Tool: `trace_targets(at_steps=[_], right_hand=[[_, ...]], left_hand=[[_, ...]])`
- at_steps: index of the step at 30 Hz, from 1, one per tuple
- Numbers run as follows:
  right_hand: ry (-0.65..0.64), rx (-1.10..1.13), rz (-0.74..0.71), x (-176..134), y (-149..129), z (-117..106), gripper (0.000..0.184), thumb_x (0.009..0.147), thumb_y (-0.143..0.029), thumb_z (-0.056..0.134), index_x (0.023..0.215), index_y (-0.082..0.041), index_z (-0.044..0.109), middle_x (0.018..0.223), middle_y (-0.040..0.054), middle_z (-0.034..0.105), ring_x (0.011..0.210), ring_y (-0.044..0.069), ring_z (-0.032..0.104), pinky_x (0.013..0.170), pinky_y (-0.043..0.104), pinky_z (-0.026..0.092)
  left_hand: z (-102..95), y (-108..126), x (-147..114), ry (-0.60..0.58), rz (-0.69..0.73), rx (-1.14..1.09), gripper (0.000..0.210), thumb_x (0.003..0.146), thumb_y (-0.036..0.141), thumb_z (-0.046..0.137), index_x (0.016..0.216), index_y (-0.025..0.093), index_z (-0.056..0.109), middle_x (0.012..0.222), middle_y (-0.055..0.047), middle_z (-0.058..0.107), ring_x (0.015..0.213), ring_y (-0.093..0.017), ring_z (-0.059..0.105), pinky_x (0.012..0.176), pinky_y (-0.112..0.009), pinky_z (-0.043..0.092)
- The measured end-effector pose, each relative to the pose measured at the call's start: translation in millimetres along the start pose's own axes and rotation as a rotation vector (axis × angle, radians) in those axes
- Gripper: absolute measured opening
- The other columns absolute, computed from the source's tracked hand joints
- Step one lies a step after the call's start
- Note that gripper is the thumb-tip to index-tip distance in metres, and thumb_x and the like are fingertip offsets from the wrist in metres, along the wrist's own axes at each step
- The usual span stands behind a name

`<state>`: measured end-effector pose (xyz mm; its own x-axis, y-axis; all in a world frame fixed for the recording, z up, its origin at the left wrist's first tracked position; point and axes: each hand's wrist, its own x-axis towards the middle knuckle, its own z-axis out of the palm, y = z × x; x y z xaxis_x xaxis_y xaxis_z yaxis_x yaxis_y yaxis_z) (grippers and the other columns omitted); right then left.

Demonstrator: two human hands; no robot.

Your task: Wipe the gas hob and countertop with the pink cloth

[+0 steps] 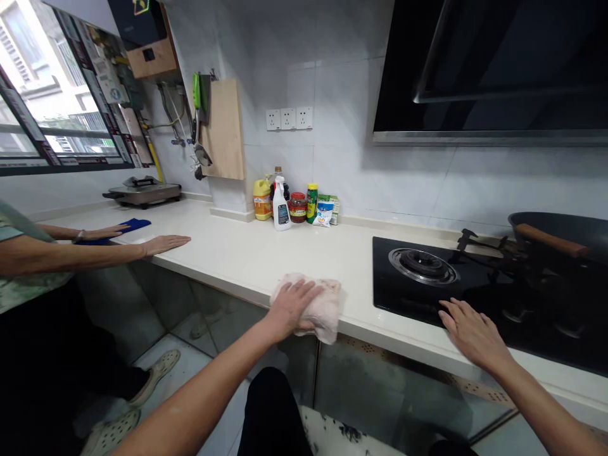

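Observation:
My left hand (293,308) grips a pale pinkish cloth (327,306) at the front edge of the white countertop (228,244). Its fingers lie over the cloth, and part of the cloth hangs down past the edge. On the right, my right hand (472,330) rests flat at the front of the black glass gas stove (408,301), fingers spread and holding nothing. Behind it is a round burner (422,265). A wok (565,237) with a wooden handle sits at the far right of the stove.
Another person (28,259) stands at the left, one hand on a blue cloth (137,224), the other flat on the counter. Against the wall stand a white spray bottle (281,206), a yellow jug (262,199) and several jars. A range hood (498,76) hangs above the stove.

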<state>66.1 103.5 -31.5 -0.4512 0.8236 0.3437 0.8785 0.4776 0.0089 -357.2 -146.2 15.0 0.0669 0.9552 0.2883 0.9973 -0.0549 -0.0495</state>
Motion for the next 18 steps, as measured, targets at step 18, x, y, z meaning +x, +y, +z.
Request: trace_targets(at_steps=[18], right_hand=[[0.042,0.123,-0.077,-4.8,31.3,-5.0,0.058,0.098,-0.058,0.027,0.135,-0.030,0.061,0.153,0.0069,0.050,0.138,0.029,0.049,0.113,0.054,0.037]], left_hand=[[-21.8,-160.9,-80.3,0.080,-0.520,0.510,0.053,0.077,0.028,0.065,0.127,0.014,0.057,0.122,-0.020,0.061,0.121,-0.038,0.051,0.105,-0.047,0.037]])
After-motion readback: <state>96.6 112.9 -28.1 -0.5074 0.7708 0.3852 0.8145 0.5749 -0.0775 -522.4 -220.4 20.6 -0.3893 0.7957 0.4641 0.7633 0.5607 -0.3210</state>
